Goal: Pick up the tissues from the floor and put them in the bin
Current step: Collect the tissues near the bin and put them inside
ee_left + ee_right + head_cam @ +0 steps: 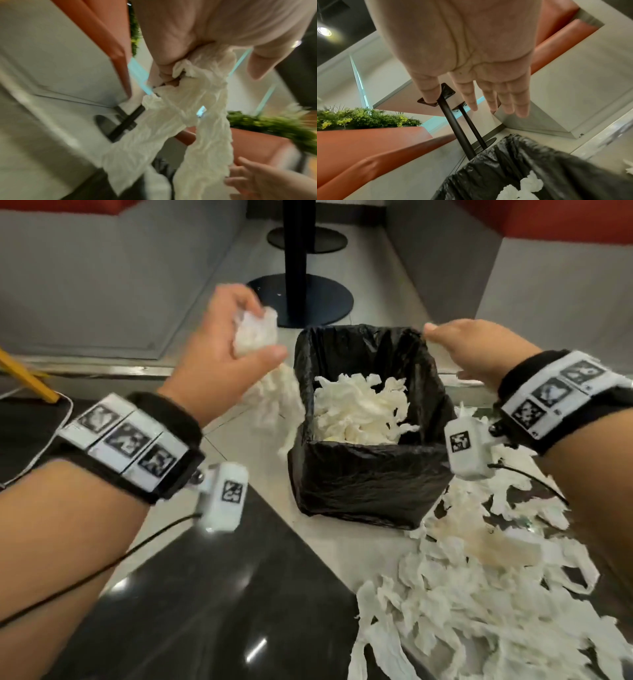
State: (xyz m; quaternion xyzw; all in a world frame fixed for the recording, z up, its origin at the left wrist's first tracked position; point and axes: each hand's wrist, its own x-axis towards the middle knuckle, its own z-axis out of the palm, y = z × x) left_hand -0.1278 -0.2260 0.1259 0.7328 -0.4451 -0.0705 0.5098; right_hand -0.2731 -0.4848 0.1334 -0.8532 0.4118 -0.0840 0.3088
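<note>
A square bin [370,474] lined with a black bag stands on the floor, holding several white tissues [359,412]. My left hand [222,337] is raised just left of the bin and grips a bunch of tissues [257,333] whose long strips [197,121] hang down beside the bin's left wall. My right hand [472,347] hovers over the bin's far right corner with straight fingers [505,100] and holds nothing. The bin's bag [539,162] lies below that palm. A big pile of torn tissues [479,594] covers the floor right of the bin.
A black table post on a round base [298,299] stands just behind the bin, a second base [308,239] farther back. Grey seat bases with orange cushions flank the aisle. A yellow object [27,378] and white cable lie at the left.
</note>
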